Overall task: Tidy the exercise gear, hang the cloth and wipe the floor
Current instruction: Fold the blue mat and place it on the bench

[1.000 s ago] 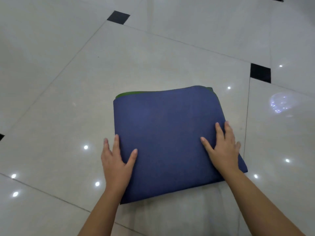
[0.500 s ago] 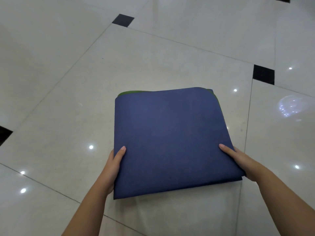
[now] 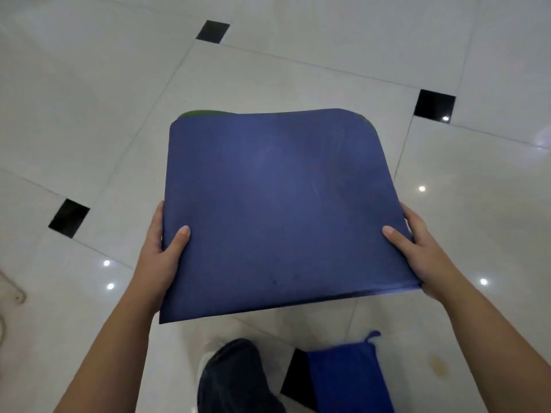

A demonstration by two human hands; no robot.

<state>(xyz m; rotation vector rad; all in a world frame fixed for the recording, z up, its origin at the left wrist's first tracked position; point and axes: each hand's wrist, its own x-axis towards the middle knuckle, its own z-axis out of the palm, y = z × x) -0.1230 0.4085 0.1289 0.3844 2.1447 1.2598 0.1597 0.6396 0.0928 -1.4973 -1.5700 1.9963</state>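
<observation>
A folded blue exercise mat (image 3: pixel 277 210) with a green underside showing at its far edge is held up off the floor in front of me. My left hand (image 3: pixel 161 254) grips its left edge, thumb on top and fingers underneath. My right hand (image 3: pixel 417 248) grips the right edge the same way. A bright blue drawstring bag (image 3: pixel 346 380) lies on the floor below the mat, near my feet.
The floor is glossy white tile (image 3: pixel 89 129) with small black square insets (image 3: pixel 69 217). My knee in dark trousers (image 3: pixel 235 380) shows at the bottom centre. A pale object (image 3: pixel 12 290) sits at the left edge. A yellowish stain (image 3: pixel 436 365) marks the tile at lower right.
Both hands slid from flat on top of the mat to its side edges, gripped it and lifted it off the floor toward me. The view has tilted down, revealing the bag and my knee.
</observation>
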